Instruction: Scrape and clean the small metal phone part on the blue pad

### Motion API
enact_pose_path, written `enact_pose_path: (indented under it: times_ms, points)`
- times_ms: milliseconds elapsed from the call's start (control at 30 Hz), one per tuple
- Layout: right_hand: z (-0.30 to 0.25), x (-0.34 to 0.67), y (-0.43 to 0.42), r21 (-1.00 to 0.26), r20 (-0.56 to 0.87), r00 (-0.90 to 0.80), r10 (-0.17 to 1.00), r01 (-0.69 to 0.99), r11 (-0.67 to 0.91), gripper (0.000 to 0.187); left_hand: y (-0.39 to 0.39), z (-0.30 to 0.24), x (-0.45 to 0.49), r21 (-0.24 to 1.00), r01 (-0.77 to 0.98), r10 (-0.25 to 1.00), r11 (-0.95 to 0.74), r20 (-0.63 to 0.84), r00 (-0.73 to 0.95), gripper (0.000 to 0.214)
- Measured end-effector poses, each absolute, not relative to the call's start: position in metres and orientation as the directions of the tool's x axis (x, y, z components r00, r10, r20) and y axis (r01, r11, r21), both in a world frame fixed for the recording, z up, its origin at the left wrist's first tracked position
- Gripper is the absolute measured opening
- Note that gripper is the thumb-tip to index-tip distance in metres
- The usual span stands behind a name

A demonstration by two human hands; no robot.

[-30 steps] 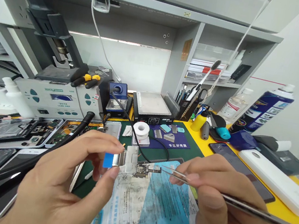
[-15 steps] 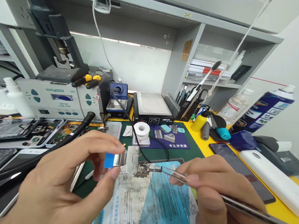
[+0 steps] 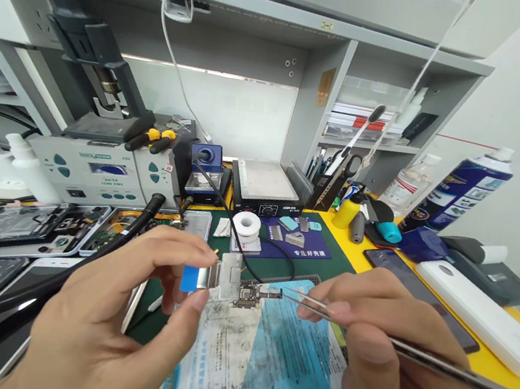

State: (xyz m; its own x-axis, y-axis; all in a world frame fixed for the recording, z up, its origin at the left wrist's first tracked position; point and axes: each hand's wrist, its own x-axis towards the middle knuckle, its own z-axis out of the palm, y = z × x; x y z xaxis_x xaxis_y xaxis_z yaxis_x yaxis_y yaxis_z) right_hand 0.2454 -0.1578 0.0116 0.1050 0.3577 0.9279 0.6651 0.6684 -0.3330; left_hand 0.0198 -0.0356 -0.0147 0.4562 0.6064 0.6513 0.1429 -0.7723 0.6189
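Note:
My left hand [image 3: 111, 322] pinches a small metal holder [image 3: 222, 277] with a blue tab between thumb and fingers, lifted above the mat. A little circuit board [image 3: 257, 294] sticks out of its right side. My right hand [image 3: 390, 366] is closed on steel tweezers [image 3: 307, 302], whose tips touch the board's right end. Their long handle runs off to the lower right. Under both hands lies a stained blue-and-white printed sheet [image 3: 258, 358].
A green mat [image 3: 328, 264] covers a yellow bench. Behind stand a solder spool [image 3: 246, 224], a hot plate [image 3: 264, 185], a soldering station [image 3: 90, 171] and a black hose [image 3: 98, 248]. Opened phones [image 3: 38, 225] lie left; a dark phone [image 3: 405, 276], white case [image 3: 482, 315] and spray can [image 3: 463, 187] right.
Almost nothing has moved. The holder and board sit a touch higher, and the tweezers' tips stay at the board's right end.

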Motion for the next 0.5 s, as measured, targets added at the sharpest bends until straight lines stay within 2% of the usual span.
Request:
enact_pose_path:
  times_ms: [500]
  points:
    - [0.0058, 0.2509, -0.1624, -0.344, 0.912, 0.063, 0.406, 0.658, 0.67, 0.015, -0.0371, -0.0163, 0.0237, 0.629, 0.087, 0.597, -0.773, 0.673, 0.437, 0.026]
